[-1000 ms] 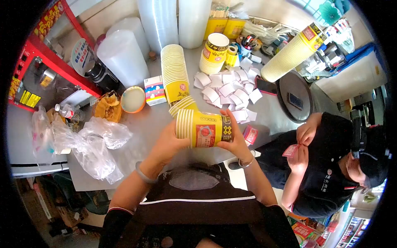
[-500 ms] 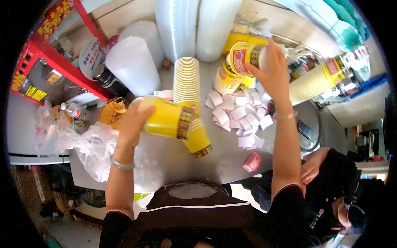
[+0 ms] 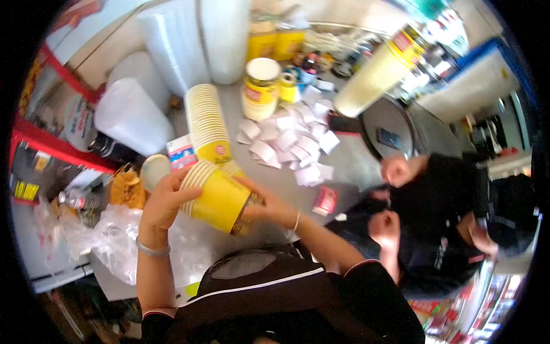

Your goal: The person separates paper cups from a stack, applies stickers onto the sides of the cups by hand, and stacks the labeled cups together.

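R hand (image 3: 271,208) swung back to L hand (image 3: 162,202), both hands part-closed round yellow cup stack (image 3: 216,199).

"Looking at the grey table (image 3: 355,155); strewn with what?"

"Strewn with a loose pile of white paper slips (image 3: 285,140); bearing, just behind the pile, a short stack of paper cups (image 3: 260,97), right beside a yellow roll (image 3: 288,90); bearing also, behind and to the right of the pile, a tall slanting cup stack (image 3: 372,80)."

"And left of the pile?"

"Loaded with another cup stack (image 3: 207,120), near the pile; farther left, with a small blue-and-pink box (image 3: 182,153), a pale bowl (image 3: 154,171) and a brownish-yellow bundle (image 3: 127,188); nearer than those, with clear plastic bags (image 3: 117,243)."

"Right of the pile?"

"Set with a dark phone (image 3: 345,124), just beside the slips; nearer than the pile, with a small pink-red packet (image 3: 325,200)."
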`<state>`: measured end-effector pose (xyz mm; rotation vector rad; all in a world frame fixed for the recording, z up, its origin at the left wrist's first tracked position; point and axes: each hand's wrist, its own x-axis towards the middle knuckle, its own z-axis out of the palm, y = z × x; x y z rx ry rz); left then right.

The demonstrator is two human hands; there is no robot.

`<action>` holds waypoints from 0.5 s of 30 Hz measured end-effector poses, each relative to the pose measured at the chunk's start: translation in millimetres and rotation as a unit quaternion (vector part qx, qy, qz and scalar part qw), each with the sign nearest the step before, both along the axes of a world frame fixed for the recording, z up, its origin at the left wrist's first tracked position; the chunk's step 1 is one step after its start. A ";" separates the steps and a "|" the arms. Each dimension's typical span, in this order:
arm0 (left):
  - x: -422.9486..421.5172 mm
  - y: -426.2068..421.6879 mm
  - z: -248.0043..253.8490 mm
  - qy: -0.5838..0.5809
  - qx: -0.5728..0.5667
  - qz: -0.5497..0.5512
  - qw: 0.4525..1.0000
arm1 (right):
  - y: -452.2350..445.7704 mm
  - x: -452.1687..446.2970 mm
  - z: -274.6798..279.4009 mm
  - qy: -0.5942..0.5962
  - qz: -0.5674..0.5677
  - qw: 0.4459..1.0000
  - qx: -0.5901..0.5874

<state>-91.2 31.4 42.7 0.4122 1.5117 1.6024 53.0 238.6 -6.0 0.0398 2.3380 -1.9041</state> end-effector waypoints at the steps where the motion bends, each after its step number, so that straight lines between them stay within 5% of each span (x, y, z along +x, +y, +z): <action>1: 8.3 6.5 0.6 -0.007 -0.003 -0.019 1.000 | -18.5 23.0 -26.6 -0.022 -0.067 0.978 -0.198; 4: 38.5 16.4 -8.7 0.101 -0.044 -0.098 0.989 | -40.9 71.0 -37.7 -0.127 -0.138 0.810 -0.556; 7: 63.8 18.1 -14.2 0.155 -0.084 -0.162 0.971 | -52.0 106.8 -63.2 -0.061 -0.145 0.973 -0.168; 9: 73.8 14.2 -19.1 0.137 -0.121 -0.160 0.970 | -40.3 136.5 -49.4 0.040 -0.337 0.939 -0.055; 12: 89.2 14.7 -31.9 0.094 -0.131 -0.184 0.970 | 12.9 161.4 -4.1 0.255 -0.572 0.779 0.031; 13: 95.2 16.4 -29.3 0.092 -0.132 -0.188 0.969 | 31.0 169.5 9.1 0.250 -0.614 0.742 0.097; 15: 105.2 20.6 -23.3 0.089 -0.133 -0.198 0.967 | 73.1 189.3 11.9 0.165 -0.638 0.752 -0.010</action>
